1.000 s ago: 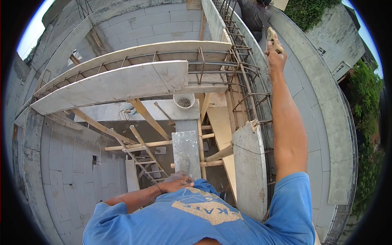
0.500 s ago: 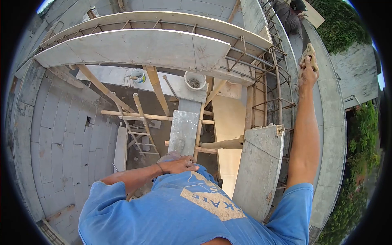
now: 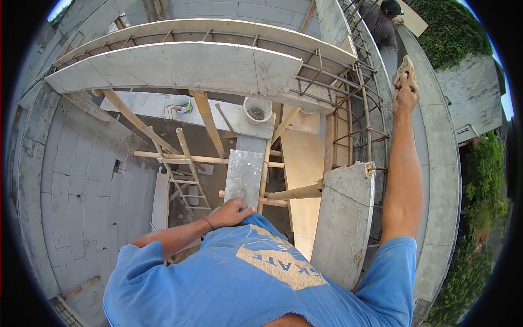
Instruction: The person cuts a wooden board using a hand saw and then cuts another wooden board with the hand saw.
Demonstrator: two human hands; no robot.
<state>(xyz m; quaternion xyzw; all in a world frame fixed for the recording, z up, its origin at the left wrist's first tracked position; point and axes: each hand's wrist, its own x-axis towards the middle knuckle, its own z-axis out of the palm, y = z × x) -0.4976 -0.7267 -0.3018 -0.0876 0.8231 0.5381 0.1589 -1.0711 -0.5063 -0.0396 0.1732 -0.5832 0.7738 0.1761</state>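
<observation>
My right hand (image 3: 406,97) is stretched far forward at the upper right, its fingers closed on a pale, dusty object (image 3: 407,72) that looks like a handled wooden tool. Below that arm run the rebar cage (image 3: 357,117) and a grey formwork board (image 3: 344,218). Near the hem of the blue shirt (image 3: 272,256), my left hand (image 3: 231,212) has its fingers bent round a bunch of the cloth. Just beyond it lies a grey speckled plank (image 3: 243,174).
Formwork boards (image 3: 174,65) with rebar between them cross ahead. A white bucket (image 3: 257,109) and a smaller pail (image 3: 182,105) stand on a board below. A bamboo ladder (image 3: 188,182) leans at left. A co-worker (image 3: 378,24) is at the upper right.
The view has swung, shifting the formwork left and bringing more of the co-worker into sight. My left hand has moved forward, pulling the shirt hem. My right hand still holds the pale object.
</observation>
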